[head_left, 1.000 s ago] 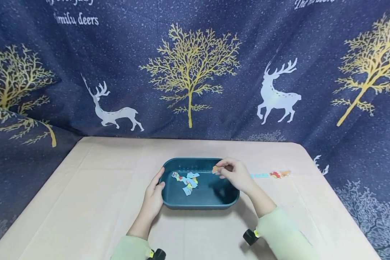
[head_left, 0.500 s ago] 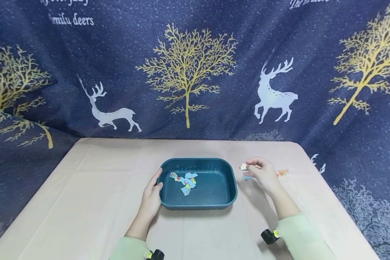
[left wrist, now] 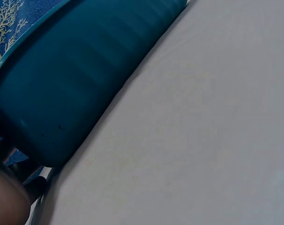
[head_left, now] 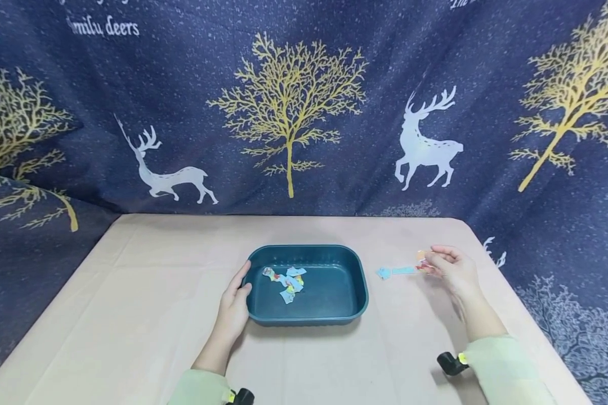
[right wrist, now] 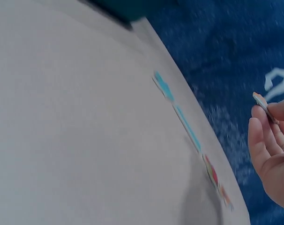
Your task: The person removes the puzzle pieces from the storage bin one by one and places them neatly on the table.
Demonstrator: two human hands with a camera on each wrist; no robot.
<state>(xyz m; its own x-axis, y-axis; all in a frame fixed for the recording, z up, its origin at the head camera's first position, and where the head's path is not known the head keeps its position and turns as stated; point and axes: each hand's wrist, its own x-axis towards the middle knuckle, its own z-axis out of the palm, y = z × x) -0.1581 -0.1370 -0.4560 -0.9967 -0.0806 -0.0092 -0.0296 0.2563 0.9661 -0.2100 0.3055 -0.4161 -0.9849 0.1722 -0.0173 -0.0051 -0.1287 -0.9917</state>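
A dark teal plastic bin (head_left: 329, 315) stands on the table with several flat blue, yellow and red puzzle pieces (head_left: 290, 283) lying in its left half. My left hand (head_left: 235, 304) holds the bin's left side, thumb at the rim; in the left wrist view its fingers are at the bin's corner, partly in shadow. My right hand (head_left: 456, 275) pinches a small orange puzzle piece (right wrist: 264, 104) between thumb and fingers, above the table. Beneath it runs a line of puzzle pieces: a pale blue one (head_left: 383, 273), a blue strip (head_left: 403, 270), then a red one (right wrist: 210, 169) and an orange one (right wrist: 226, 197).
A pale cloth covers the table (head_left: 147, 304). A dark blue curtain (head_left: 182, 84) with deer and trees hangs along its back edge. Black wrist cameras sit on both forearms, the right one (head_left: 451, 364) just above the tabletop.
My right hand has carried the orange puzzle piece from over the bin rightward to the line of pieces. My left hand stays at the bin. The view has shifted slightly.
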